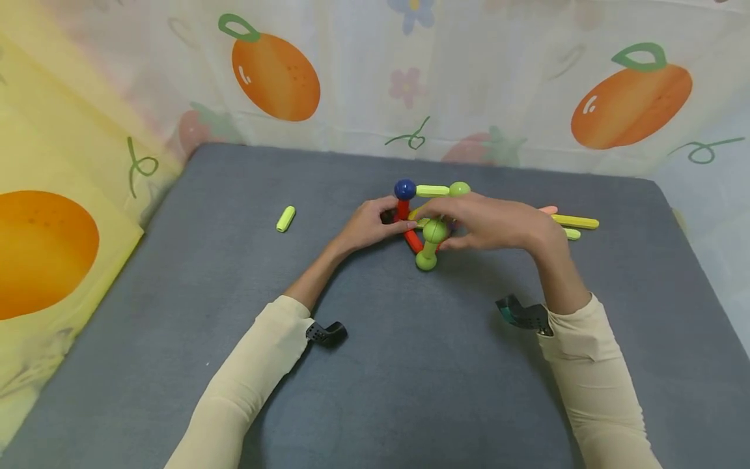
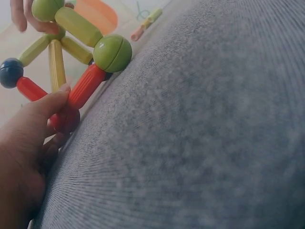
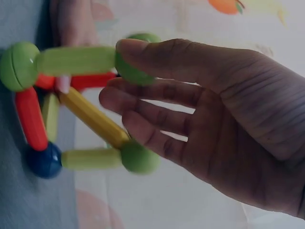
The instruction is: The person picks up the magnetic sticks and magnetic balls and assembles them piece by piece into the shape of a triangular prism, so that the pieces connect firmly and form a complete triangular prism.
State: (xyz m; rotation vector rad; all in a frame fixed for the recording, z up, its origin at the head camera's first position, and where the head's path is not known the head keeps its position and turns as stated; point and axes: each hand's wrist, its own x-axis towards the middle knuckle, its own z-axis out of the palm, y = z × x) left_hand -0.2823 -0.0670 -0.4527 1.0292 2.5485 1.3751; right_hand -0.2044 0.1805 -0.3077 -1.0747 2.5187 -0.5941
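A frame of coloured rods and balls, like a magnetic building set, stands between both hands. My left hand [image 1: 366, 225] grips its red ball [image 2: 66, 120], where red rods [image 2: 87, 87] and a yellow rod [image 2: 56, 64] meet. Thumb and index finger of my right hand [image 3: 209, 105] pinch a green ball [image 3: 136, 59] atop a light green rod [image 3: 76, 60]. That rod's lower end meets another green ball [image 1: 426, 260] close to the table. A blue ball [image 1: 405, 189] sits at the upper far-left corner, joined by a light green rod [image 1: 432, 191] to a further green ball [image 1: 459, 188].
On the grey table [image 1: 375, 391], a loose light green rod [image 1: 285, 219] lies to the left. Beyond my right wrist are a yellow rod [image 1: 576, 221], a light green rod [image 1: 571, 234] and a pink piece [image 1: 549, 210]. A fruit-patterned curtain [image 1: 351, 78] hangs behind.
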